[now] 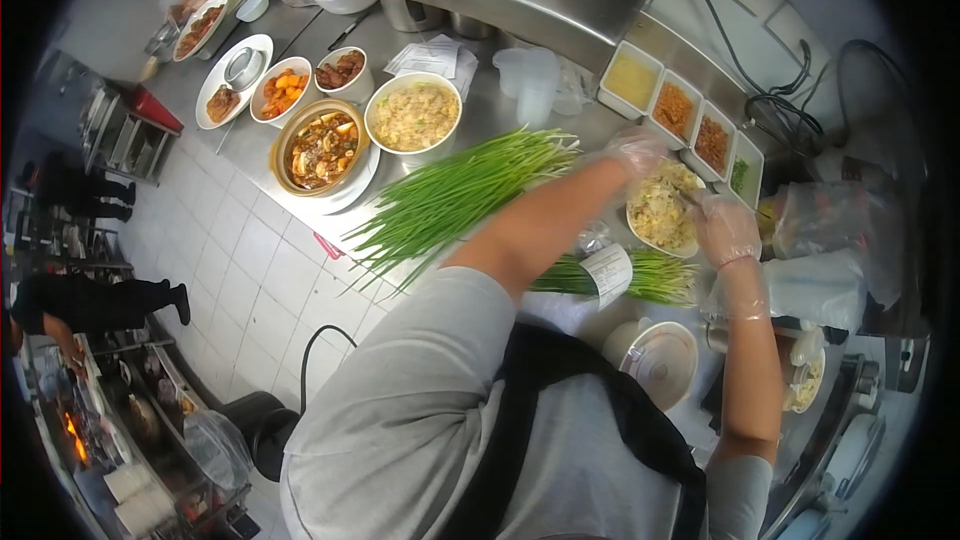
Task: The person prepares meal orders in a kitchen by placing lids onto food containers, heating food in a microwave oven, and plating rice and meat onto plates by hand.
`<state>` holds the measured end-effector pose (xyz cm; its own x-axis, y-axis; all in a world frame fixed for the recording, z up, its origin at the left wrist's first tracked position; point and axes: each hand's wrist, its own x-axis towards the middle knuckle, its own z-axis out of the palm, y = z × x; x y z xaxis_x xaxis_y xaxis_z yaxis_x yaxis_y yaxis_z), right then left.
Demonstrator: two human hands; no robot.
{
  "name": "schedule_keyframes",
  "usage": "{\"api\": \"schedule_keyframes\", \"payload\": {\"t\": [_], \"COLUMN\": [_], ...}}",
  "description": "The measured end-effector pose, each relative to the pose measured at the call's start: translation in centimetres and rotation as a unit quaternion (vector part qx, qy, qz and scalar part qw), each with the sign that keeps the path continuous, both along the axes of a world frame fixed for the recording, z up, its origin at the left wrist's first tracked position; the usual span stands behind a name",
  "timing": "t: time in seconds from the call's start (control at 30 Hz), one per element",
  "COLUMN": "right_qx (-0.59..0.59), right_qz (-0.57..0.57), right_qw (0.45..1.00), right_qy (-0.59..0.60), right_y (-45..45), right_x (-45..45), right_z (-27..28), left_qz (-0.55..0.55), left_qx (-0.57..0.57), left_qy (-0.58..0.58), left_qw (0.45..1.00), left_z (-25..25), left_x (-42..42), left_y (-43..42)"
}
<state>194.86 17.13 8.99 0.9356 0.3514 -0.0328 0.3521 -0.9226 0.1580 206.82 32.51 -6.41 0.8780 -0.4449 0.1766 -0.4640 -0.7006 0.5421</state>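
A bowl of fried rice [662, 208] stands on the counter between my hands. My right hand [727, 230], in a clear plastic glove, is closed at the bowl's right side on what looks like a metal spoon [688, 198] dipping into the rice. My left hand [638, 152], also gloved, is at the bowl's upper left rim; blur hides how its fingers lie. A large bunch of green chives [460, 195] lies left of the bowl under my left forearm. A second bunch of chives [655, 276], with a paper label [608, 272] around it, lies just below the bowl.
White trays of toppings [672, 108] line the counter's back right. Several filled dishes stand at left, including a fried rice bowl [413, 115] and a brown pot of tofu [318, 148]. A lidded tub [655, 365] is near my body. Another person [90, 290] works by a flame.
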Motion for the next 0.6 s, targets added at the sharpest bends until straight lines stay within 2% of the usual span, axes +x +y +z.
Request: {"api": "schedule_keyframes", "payload": {"t": [0.03,0.1,0.17,0.23,0.27,0.33,0.47,0.57,0.6], "right_qx": [0.014,0.024,0.022,0.069,0.08,0.104,0.053,0.085,0.097], "right_qz": [0.007,-0.009,-0.05,-0.05,-0.029,0.022,-0.02,-0.059,-0.03], "right_qw": [1.0,1.0,0.998,0.996,0.996,0.993,0.998,0.994,0.994], "right_qy": [-0.009,-0.007,0.011,-0.01,-0.022,-0.047,-0.023,-0.02,-0.038], "right_y": [-0.3,-1.3,-0.3,0.3,0.5,0.8,-0.2,-0.8,-0.5], "right_x": [-0.3,-1.6,-2.4,-2.7,-2.7,-2.5,-2.3,-2.8,-3.4], "right_z": [-0.2,0.6,2.4,1.9,1.3,-0.2,-1.0,1.0,1.3], "left_qz": [0.001,-0.013,-0.012,-0.002,-0.006,-0.043,-0.038,-0.043,-0.034], "left_qx": [-0.002,-0.039,-0.201,-0.324,-0.324,-0.36,-0.348,-0.4,-0.428], "left_qy": [-0.028,0.004,0.148,0.265,0.293,0.264,0.268,0.313,0.318], "left_qw": [1.0,0.999,0.968,0.908,0.9,0.894,0.898,0.861,0.845], "left_z": [-1.3,-1.4,-1.6,-1.9,-0.6,-0.1,0.5,-0.5,-1.0], "left_x": [0.3,0.4,0.7,0.1,-0.3,-0.9,-1.0,-0.7,-0.9], "left_y": [0.4,0.4,0.8,1.1,1.5,2.1,2.1,1.8,1.5]}}
